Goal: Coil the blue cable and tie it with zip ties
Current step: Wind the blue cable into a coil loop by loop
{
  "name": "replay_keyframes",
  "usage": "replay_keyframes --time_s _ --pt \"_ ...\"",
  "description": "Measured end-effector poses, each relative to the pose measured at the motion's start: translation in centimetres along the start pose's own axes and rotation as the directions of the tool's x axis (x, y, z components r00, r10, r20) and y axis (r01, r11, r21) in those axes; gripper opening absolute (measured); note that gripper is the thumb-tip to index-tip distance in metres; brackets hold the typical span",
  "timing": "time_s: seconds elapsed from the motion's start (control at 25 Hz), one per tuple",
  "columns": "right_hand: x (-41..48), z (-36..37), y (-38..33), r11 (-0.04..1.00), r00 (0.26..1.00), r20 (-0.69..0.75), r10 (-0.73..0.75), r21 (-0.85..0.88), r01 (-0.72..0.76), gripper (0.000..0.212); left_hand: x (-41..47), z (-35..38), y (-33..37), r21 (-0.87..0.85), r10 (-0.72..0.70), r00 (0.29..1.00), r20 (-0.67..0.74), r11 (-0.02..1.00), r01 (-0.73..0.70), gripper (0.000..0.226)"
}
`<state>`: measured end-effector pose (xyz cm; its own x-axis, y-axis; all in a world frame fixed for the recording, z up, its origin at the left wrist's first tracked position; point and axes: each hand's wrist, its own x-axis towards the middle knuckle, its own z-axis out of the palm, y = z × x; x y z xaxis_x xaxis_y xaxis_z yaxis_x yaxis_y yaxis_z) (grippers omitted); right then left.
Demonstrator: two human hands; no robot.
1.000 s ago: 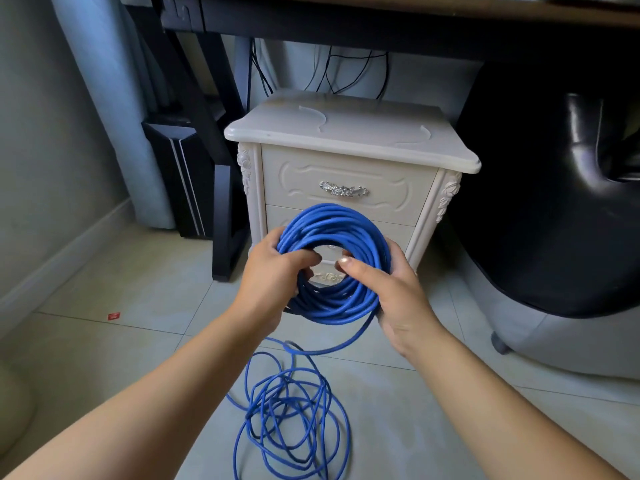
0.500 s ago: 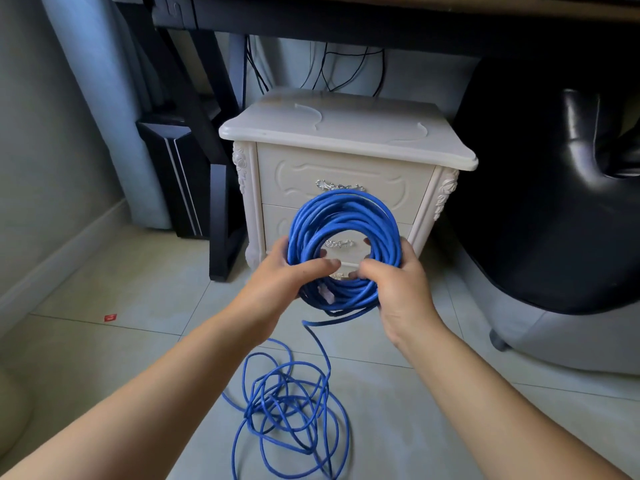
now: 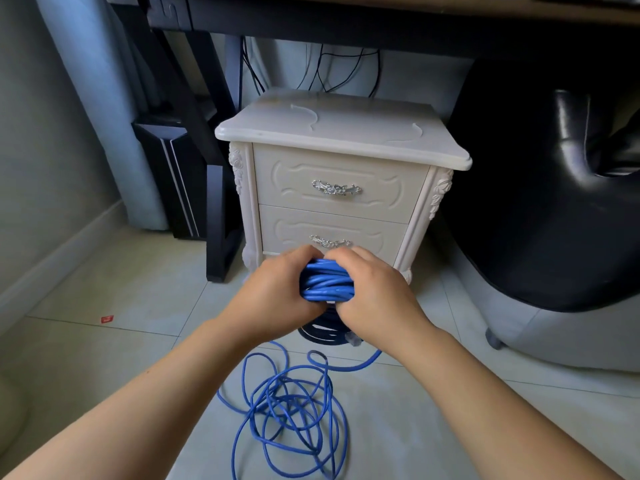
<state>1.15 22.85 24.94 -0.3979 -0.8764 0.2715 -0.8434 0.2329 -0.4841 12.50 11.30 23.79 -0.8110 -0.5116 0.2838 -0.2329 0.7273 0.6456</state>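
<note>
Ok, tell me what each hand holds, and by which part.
The blue cable coil: left hand grips its left side, right hand its right.

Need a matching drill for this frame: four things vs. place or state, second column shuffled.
1. nightstand
2. coiled cable
3. red scrap
4. loose cable

a. gripped by left hand and right hand
b. tangled on the floor, below the hands
c. upright behind the hands
d. flat on the floor, far left

Pairs: 1-c, 2-a, 3-d, 4-b
</note>
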Motion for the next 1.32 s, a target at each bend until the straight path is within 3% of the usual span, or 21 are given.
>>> replay_keyframes --time_s 0.16,0.28,0.4,0.48,0.52,0.64,0.72,0.84,0.92,0.96,1.04,1.12,1.2,1.32 --pt "0.2 0.0 0.3 0.963 0.992 -0.053 0.118 0.249 -0.101 0.059 0.3 -0.1 0.6 -0.157 -0.103 0.99 -0.096 0.984 0.087 0.024" --pt "0.5 -0.7 1.3 0.835 0.961 0.022 0.274 0.491 -0.249 0.06 0.8 -0.5 0.3 -0.4 -0.317 0.939 -0.131 0.884 0.243 0.025" --pt "0.2 -0.3 1.6 0.517 0.922 0.164 0.351 0.787 -0.337 0.04 1.3 -0.8 -0.3 -0.634 -0.447 0.888 -0.109 0.719 0.284 0.027" --pt "0.2 0.4 1.5 0.282 0.918 0.222 0.328 0.905 -0.32 0.047 1.4 -0.9 -0.4 -0.722 -0.506 0.859 -0.079 0.623 0.301 0.026" --pt "0.3 0.7 1.3 0.217 0.928 0.228 0.296 0.929 -0.298 0.056 1.5 -0.8 -0.5 -0.759 -0.535 0.843 -0.061 0.573 0.309 0.025" --pt "0.5 2.1 0.8 0.2 0.937 0.2 0.288 0.944 -0.263 0.079 1.4 -0.2 0.0 -0.872 -0.612 0.79 0.028 0.371 0.318 0.021" --pt "0.4 2.6 0.6 0.173 0.91 0.178 0.374 0.951 -0.257 0.063 1.0 0.4 0.7 -0.907 -0.599 0.794 0.106 0.269 0.324 0.021" --pt "0.8 2.4 0.7 0.122 0.822 0.181 0.54 0.949 -0.289 0.031 0.3 1.0 1.4 -0.875 -0.521 0.827 0.213 0.275 0.398 0.021" --pt "1.2 1.6 1.3 0.159 0.781 0.14 0.608 0.943 -0.293 0.031 0.3 0.6 1.3 -0.785 -0.485 0.831 0.274 0.386 0.484 0.025" --pt "1.5 1.2 1.6 0.212 0.78 0.108 0.617 0.931 -0.297 0.03 0.3 0.2 1.0 -0.735 -0.451 0.844 0.29 0.46 0.498 0.038" --pt "1.6 0.5 1.9 0.425 0.807 0.032 0.59 0.837 -0.344 0.033 0.5 -0.6 0.4 -0.677 -0.36 0.894 0.267 0.59 0.44 0.076" --pt "1.3 0.2 1.9 0.659 0.861 -0.002 0.508 0.645 -0.388 0.036 0.7 -1.3 0.0 -0.574 -0.259 0.948 0.185 0.755 0.318 0.104" --pt "0.9 0.3 1.7 0.83 0.913 -0.001 0.407 0.419 -0.369 0.041 0.7 -1.4 -0.1 -0.325 -0.089 0.99 0.112 0.938 0.121 0.104" --pt "0.4 0.4 0.7 0.978 0.978 0.054 0.203 0.041 -0.206 0.042 0.2 -0.4 -0.3 0.012 0.154 0.981 0.12 0.988 -0.157 0.095"
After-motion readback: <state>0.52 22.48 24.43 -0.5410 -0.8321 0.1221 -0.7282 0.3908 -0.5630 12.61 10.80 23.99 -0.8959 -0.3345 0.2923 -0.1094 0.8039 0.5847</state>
